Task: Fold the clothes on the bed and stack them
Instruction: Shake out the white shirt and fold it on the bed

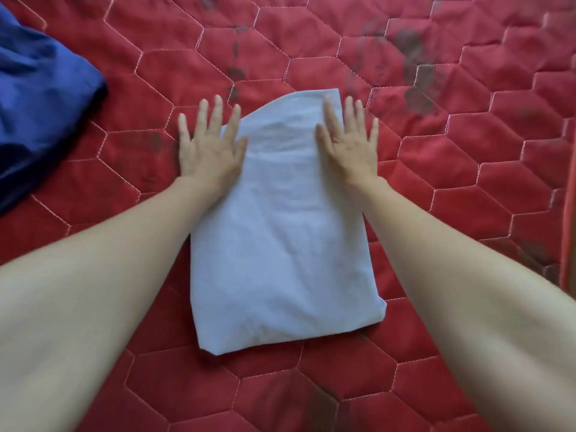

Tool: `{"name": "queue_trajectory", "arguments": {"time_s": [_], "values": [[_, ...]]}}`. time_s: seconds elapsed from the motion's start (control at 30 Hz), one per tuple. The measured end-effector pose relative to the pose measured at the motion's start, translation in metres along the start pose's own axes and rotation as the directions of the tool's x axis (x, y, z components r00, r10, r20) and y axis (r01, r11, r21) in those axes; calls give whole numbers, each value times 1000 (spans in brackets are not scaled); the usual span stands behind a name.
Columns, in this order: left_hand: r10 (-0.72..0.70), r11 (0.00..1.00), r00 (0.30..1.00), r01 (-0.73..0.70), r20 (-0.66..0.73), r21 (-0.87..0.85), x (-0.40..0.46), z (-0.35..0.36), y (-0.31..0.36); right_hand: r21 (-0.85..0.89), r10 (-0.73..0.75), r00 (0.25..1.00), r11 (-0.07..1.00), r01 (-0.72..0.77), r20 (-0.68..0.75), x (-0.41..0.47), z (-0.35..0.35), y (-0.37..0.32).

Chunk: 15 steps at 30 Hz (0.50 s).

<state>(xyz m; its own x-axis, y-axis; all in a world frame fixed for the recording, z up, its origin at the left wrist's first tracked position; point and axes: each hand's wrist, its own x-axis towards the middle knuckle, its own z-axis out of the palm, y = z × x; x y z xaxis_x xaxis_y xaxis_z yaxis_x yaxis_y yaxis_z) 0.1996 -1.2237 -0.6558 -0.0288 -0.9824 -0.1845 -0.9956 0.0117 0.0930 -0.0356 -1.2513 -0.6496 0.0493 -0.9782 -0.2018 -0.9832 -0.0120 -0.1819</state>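
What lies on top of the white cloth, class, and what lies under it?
Both hands, left and right, rest flat on the far end of the white cloth. Under it lies the red quilt; the cloth's own inner layers are hidden.

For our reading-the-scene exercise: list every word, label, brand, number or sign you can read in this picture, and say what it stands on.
None: no readable text anywhere in the head view.
White garment: plain, no print or tag showing.
Blue cloth: plain, no label showing.
Red quilt: only stitched hexagons and dark smudges, no letters.
Left hand and right hand: flat on the garment's far end, nothing written on them.
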Motion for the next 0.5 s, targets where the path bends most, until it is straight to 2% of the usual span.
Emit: {"name": "queue_trajectory", "arguments": {"time_s": [0.07,0.13,0.2,0.27,0.4,0.5], "values": [[-100,995,995,99,-17,-32,-5,-10,-14,28,133,990,991,-132,-45,-12,-6,15],[-135,988,986,126,-103,-86,-25,-18,-17,51,133,980,991,-126,-150,-37,-11,21],[-104,990,977,83,-187,-115,-60,-23,-8,80,21,971,997,-2,-237,-77,-14,19],[-15,992,972,-16,-235,-127,-106,-22,8,96,-138,957,981,167,-254,-124,-9,12],[262,950,952,-283,-160,-130,-203,1,42,55,-402,908,910,411,-120,-217,13,8],[374,923,926,-376,-41,-77,-250,29,38,-4,-456,889,890,457,30,-261,30,24]]}}
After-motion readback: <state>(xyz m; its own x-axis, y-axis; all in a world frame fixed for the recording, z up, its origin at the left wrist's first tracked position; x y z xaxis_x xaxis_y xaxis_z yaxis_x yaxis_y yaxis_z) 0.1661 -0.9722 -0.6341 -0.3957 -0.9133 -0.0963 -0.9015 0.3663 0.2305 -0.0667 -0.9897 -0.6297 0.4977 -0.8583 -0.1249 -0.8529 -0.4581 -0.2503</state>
